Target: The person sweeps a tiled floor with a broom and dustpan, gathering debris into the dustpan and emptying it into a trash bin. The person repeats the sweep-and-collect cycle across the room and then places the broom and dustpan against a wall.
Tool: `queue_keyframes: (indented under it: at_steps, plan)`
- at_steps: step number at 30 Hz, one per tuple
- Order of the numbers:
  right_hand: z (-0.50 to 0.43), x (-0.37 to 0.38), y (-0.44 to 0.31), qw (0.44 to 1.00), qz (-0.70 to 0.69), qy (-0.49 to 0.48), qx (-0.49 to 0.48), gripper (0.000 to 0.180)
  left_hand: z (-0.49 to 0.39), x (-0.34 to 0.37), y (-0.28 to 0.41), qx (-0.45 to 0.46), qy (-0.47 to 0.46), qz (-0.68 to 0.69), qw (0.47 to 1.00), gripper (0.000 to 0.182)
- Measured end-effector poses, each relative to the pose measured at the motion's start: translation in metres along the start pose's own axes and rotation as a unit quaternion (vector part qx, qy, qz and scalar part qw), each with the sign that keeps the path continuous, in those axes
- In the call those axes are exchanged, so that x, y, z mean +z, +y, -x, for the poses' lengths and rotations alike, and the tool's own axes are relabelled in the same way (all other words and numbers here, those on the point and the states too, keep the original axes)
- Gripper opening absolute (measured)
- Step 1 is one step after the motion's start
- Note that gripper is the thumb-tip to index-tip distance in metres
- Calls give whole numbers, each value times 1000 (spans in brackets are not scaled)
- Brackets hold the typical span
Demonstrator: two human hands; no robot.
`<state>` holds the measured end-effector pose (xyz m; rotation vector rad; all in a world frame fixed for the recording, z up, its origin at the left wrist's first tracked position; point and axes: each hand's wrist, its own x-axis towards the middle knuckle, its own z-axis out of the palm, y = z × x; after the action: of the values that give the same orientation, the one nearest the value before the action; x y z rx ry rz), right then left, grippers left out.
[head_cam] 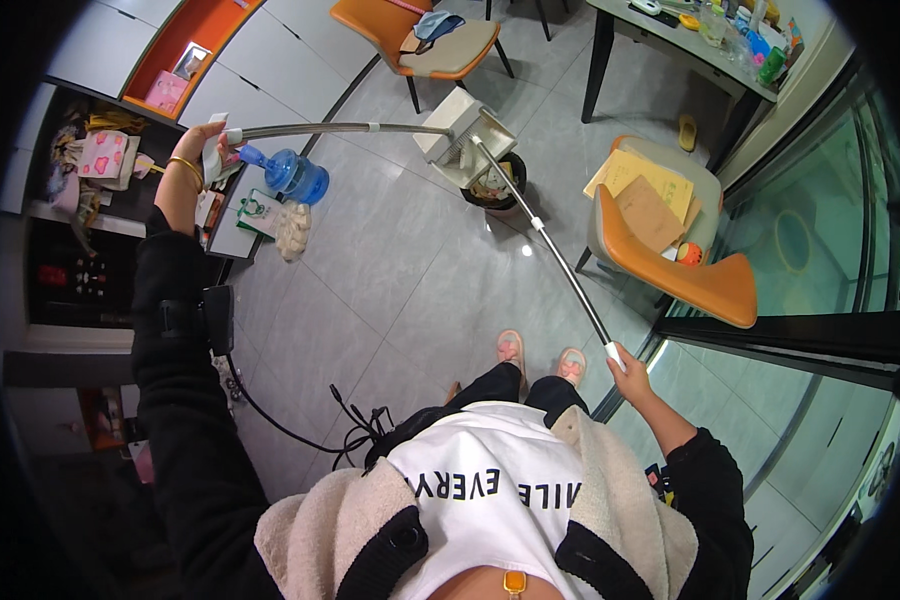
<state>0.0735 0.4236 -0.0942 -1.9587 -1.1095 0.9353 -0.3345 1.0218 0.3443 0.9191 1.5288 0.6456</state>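
My left hand (193, 150), stretched far out at the upper left, grips the white end of a long-handled dustpan. The metal dustpan handle (307, 130) runs across to the white dustpan (450, 118), which is tilted over a dark trash bin (506, 206). Light-coloured rubbish shows in the bin, partly hidden by the pan. Down at the right, my right hand (631, 377) holds the white grip of a broom. Its metal pole (570, 262) slants up to the broom bristles (459, 148), which lie against the inside of the dustpan.
An orange chair (667, 274) bearing papers stands right of the bin, beside a glass door (795, 247). Another orange chair (450, 56) and a cluttered table (682, 34) are beyond. A blue water jug (298, 178) stands by the cabinet at left; black cables (352, 435) hang near my legs.
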Motion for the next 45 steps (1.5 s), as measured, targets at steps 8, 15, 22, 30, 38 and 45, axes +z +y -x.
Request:
queue_keyframes:
  at_steps: [8, 15, 22, 30, 38, 45]
  plan:
    - [22, 12, -16, 972, -171, -72, 147, 42, -31, -10, -22, -24, 25, 174, 984, 25]
    - [-5, 15, -2, 989, -128, -52, 46, 39, -5, 19, -13, 5, -27, 95, 995, 34]
    - [-54, 25, -19, 999, -21, -28, -12, 39, 17, 52, -19, 34, 10, 74, 997, 34]
    - [-58, -1, -67, 996, 27, -70, 54, 32, -18, 65, -40, 82, 19, 88, 992, 14]
    - [-43, -8, -58, 995, 65, -59, 45, 34, -51, 80, -78, 101, 69, 106, 987, 14]
    - [-15, -23, -49, 993, 84, -55, 67, 39, -65, 94, -90, 124, 64, 117, 983, 19]
